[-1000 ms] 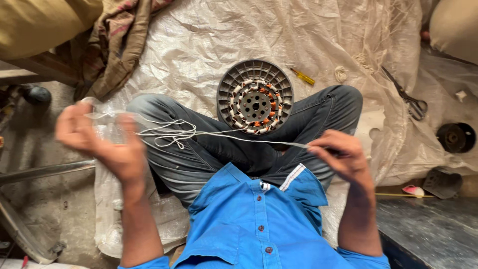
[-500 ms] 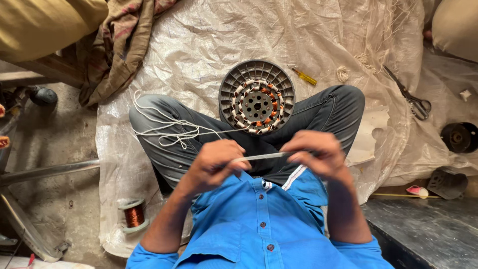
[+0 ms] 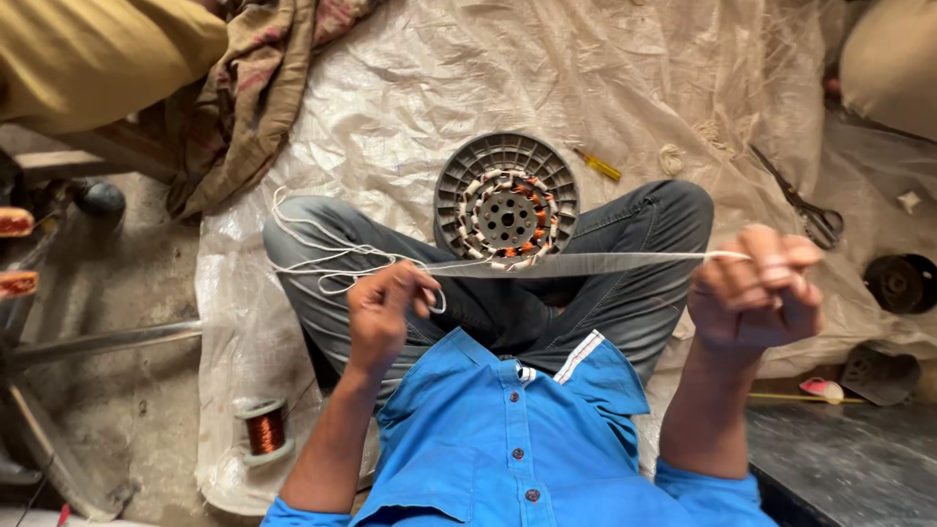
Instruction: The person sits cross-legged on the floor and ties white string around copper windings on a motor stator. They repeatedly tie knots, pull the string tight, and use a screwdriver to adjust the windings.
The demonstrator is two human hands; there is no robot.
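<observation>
While the person sits cross-legged on a pale woven sheet (image 3: 625, 78), both hands are closed on a white cord (image 3: 605, 260) stretched level across the lap. The left hand (image 3: 386, 307) pinches it with fingers curled tight, and spare cord lies in loose loops (image 3: 322, 259) over the left knee. The right hand (image 3: 761, 288) is shut in a fist round the other end, out beyond the right knee.

Just behind the cord, a round grey motor core (image 3: 506, 203) with copper coils rests between the shins. A yellow screwdriver (image 3: 597, 164) and scissors (image 3: 802, 205) lie toward the sheet's far right; a spool of copper wire (image 3: 264, 426) stands at its near left edge.

To my eye, the stretch goes best with both grips firm and the pull even, hands level, so the cord stays straight, and the loose loops kept clear of the core's slots.
</observation>
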